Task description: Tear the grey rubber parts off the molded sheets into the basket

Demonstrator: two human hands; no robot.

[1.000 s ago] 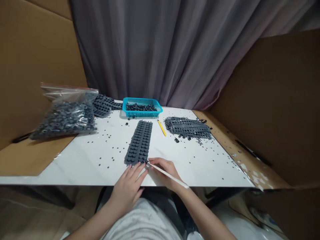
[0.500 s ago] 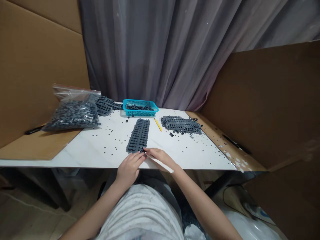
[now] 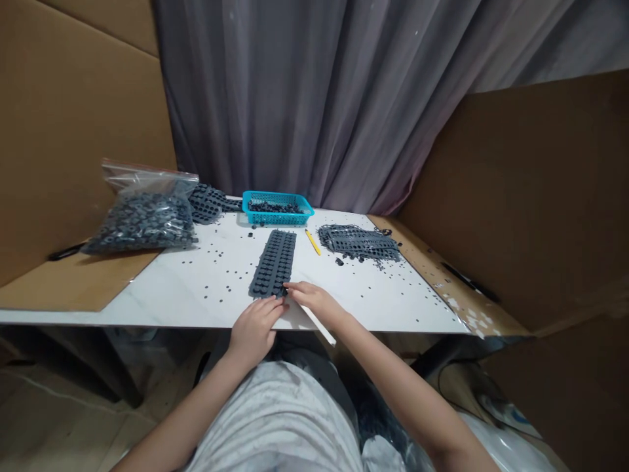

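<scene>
A dark grey rubber sheet with rows of rounded parts [image 3: 274,262] lies on the white table, its near edge by my hands. My left hand [image 3: 253,324] rests with its fingertips on that near edge, fingers extended. My right hand [image 3: 314,303] is closed round a thin white stick [image 3: 320,328], whose lower end points toward me. The right fingertips touch the sheet's near right corner, where a small dark piece shows; its details are too small to tell. Beyond the sheet lies a yellow pen-like tool [image 3: 313,242].
A turquoise basket [image 3: 278,218] holds small dark pieces. Left of it are a clear bag [image 3: 142,219] of grey parts and more sheets [image 3: 206,204]. A pile of perforated sheets [image 3: 358,241] lies right. Cardboard panels [image 3: 531,196] flank the table; dark dots are scattered about.
My right hand has shifted slightly up, and the white stick has swung to a steeper slant. My left hand stays at the sheet's near edge. The view has shifted slightly.
</scene>
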